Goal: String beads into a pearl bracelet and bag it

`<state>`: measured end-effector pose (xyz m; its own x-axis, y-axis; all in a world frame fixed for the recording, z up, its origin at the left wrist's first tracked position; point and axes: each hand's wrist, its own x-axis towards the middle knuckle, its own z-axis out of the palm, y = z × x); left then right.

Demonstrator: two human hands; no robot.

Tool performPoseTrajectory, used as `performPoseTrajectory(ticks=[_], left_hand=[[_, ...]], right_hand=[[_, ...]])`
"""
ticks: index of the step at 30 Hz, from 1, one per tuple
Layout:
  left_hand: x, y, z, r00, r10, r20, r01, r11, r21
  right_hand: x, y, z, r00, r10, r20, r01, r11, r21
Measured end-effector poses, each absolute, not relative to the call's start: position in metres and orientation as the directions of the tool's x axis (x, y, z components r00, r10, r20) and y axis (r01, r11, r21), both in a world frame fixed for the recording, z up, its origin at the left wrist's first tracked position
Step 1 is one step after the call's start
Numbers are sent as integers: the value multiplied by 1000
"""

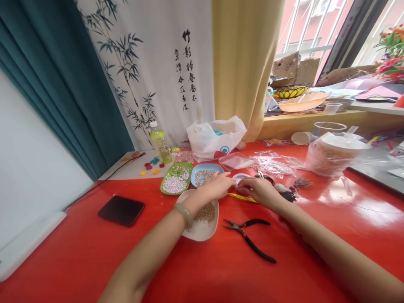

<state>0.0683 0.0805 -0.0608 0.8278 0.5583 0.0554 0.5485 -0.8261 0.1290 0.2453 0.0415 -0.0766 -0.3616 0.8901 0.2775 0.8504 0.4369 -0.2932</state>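
A glossy red table point(78, 248) fills the lower view, with window light glaring off its right side. The left hand point(217, 186), a bracelet point(184, 213) on its wrist, reaches over a white dish point(202, 234) of gold beads point(206, 213); its fingers stretch toward a small white dish point(242, 176), slightly parted. The right hand point(259, 191) bends over that small dish from the other side, fingers curled down. Whether either hand has hold of anything, I cannot tell.

Just beyond sit a green dish point(172, 171) of pale beads point(175, 184) and a blue dish point(208, 167) holding more beads. Pliers point(241, 230) lie with handles spread nearer the viewer, yellow tweezers point(242, 198) between the hands, and a black phone point(121, 210) well to the left.

At the back stand a bottle point(160, 145) and a white plastic bag point(205, 141), before a pale curtain point(164, 25) printed with bamboo and writing. A teal curtain point(57, 75) hangs left, a yellow curtain point(246, 63) right, beside a barred window point(311, 25) with a cluttered sill.
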Motion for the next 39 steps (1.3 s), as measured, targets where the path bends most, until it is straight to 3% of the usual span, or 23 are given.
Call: performPoseTrajectory(ticks=[9,17,20,23,28,35,39], left_hand=[[72,75,-54,825,565,13,565,-825,28],[76,77,-57,823,568,22,567,-823,44],[75,76,-58,820,570,44,567,-821,69],[75,74,-59,820,571,38,568,-820,61],[76,70,-63,830,545,115,547,-837,15],[70,81,-67,623,742,248,703,-670,240],[69,87,-65,585,772,249,700,-636,325]], right_hand=[[227,15,-83,-347,881,320,825,450,-343],[296,12,-51,-2,964,266,752,177,-635],[314,18,-39,261,936,236,447,99,-889],[316,24,-33,401,900,171,202,95,-975],[299,37,-17,383,903,195,192,129,-973],[265,45,23,219,906,362,279,297,-913],[250,33,42,107,886,452,282,408,-868]])
